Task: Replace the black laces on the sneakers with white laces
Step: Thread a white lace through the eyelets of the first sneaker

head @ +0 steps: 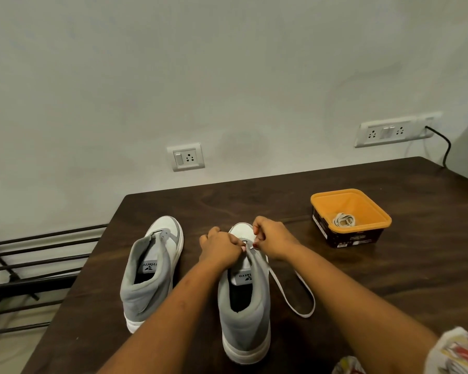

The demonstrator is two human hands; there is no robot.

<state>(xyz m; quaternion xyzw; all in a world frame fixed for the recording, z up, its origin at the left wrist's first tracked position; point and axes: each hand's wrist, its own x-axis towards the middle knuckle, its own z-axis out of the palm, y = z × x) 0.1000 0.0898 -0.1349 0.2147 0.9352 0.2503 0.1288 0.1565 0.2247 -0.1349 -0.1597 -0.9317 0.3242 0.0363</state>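
1. No black laces are in view. The left sneaker [152,268] stands bare of any lace on the dark surface [389,279].
2. The right sneaker [245,319] is just being started. A white lace [305,316] enters near the toe, and most of it trails in a loop on the surface beside the shoe.
3. The right grip [273,238] pinches the lace tip at the lowest eyelets. The left grip [220,245] is clenched, apparently on that sneaker's eyelet flap.
4. By my estimate, nearly all the threading on this shoe and all of it on the other remains.
5. The orange tub [362,203], set apart to the right, holds one coiled white lace [343,220].
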